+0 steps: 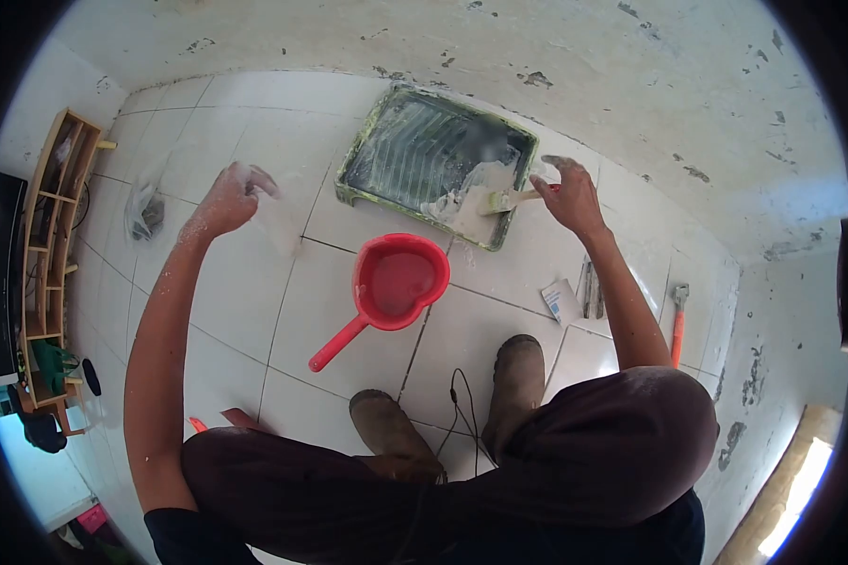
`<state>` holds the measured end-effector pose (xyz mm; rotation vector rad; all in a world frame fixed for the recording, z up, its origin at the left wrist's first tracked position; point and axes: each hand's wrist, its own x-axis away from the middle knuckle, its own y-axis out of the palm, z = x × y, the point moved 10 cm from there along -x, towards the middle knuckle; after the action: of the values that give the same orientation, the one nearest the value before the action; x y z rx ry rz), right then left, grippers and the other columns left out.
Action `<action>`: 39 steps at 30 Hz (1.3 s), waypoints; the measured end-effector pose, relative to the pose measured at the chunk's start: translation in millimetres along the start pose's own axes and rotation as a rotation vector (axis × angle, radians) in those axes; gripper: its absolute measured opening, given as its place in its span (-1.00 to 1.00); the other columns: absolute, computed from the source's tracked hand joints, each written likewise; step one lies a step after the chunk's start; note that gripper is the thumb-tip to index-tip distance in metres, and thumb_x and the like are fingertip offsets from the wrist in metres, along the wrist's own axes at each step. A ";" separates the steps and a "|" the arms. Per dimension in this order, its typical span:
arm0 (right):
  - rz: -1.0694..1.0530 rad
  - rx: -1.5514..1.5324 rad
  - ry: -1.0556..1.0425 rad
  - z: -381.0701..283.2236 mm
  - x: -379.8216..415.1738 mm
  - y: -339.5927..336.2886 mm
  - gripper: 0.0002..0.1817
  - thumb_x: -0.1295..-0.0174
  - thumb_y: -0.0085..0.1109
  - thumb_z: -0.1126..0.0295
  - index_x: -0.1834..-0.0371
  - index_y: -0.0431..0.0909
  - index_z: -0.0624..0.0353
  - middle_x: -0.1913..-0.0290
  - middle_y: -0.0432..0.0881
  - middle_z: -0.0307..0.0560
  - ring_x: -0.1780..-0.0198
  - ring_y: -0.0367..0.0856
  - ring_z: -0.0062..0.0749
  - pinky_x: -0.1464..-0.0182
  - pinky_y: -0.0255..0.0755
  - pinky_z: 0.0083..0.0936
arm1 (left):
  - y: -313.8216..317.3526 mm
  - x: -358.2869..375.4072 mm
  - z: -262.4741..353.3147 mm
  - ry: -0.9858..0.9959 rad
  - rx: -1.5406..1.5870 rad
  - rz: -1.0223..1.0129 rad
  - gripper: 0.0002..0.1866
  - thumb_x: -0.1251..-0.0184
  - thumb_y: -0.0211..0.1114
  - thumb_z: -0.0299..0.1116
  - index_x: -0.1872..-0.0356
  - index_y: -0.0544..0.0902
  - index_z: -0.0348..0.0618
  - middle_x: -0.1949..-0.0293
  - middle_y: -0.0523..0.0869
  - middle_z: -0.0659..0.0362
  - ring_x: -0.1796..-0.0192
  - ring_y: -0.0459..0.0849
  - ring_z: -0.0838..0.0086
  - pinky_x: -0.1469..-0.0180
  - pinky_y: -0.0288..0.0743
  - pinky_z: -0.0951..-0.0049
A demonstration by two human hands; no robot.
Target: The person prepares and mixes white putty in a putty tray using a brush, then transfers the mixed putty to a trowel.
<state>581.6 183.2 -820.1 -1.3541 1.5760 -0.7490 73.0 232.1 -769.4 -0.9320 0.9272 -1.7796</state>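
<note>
Since everything's down on the tiled floor (320, 292), here's the layout: the paintbrush (518, 198) has its bristles in the white mix (466, 207) at the right end of the green tray (396, 155). The right grip (552, 179) is at the brush's handle end, just right of the tray, but I honestly can't tell if it's clamped on or only hovering. The left grip (262, 185) is well left of the tray, fingers bent and dusty white; can't make out whether it's pinching anything. The red dipper (359, 282) sits nearer, between both hands, handle pointing near-left.
</note>
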 end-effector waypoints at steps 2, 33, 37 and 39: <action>0.175 0.068 -0.162 -25.0 0.2 -15.1 -0.57 -0.31 0.39 0.27 -0.18 0.70 0.26 -0.08 0.76 0.26 -0.19 0.70 0.09 -0.27 0.57 -0.16 | 5.4 -2.6 22.2 0.083 0.004 -0.002 -0.65 -0.11 0.12 -0.70 0.25 0.83 -0.14 0.03 0.78 0.04 0.09 0.68 0.30 0.00 0.57 0.35; -0.750 -0.513 -0.742 -361.0 5.0 233.1 -0.83 -0.18 0.20 0.53 0.23 0.73 0.36 0.21 0.76 0.34 0.07 0.78 0.18 -0.02 0.64 -0.08 | 66.6 46.1 47.8 -0.042 0.023 0.094 -0.15 0.04 0.16 -0.75 -0.48 0.30 -0.63 -0.36 0.42 -0.32 -0.24 0.63 -0.14 -0.20 0.62 0.18; -0.709 -0.258 -0.721 -350.7 11.3 240.7 -0.83 -0.19 0.22 0.45 0.24 0.73 0.28 0.17 0.76 0.21 0.04 0.79 0.09 0.02 0.65 -0.16 | 63.0 49.7 69.0 -0.043 0.111 0.103 -0.21 -0.07 0.18 -0.74 -0.48 0.34 -0.55 -0.39 0.45 -0.36 -0.42 0.50 -0.21 -0.43 0.47 0.14; -0.622 -0.323 -0.834 -354.3 20.2 263.3 -0.83 -0.21 0.22 0.41 0.23 0.73 0.24 0.14 0.76 0.19 0.04 0.79 0.07 0.02 0.65 -0.17 | 66.4 48.7 84.1 -0.004 0.139 0.078 -0.20 -0.06 0.17 -0.75 -0.48 0.34 -0.55 -0.39 0.44 -0.35 -0.44 0.48 -0.20 -0.43 0.47 0.14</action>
<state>149.0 182.9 -910.3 -2.0800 0.6176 -0.1895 155.5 149.0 -780.9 -0.8008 0.8155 -1.7514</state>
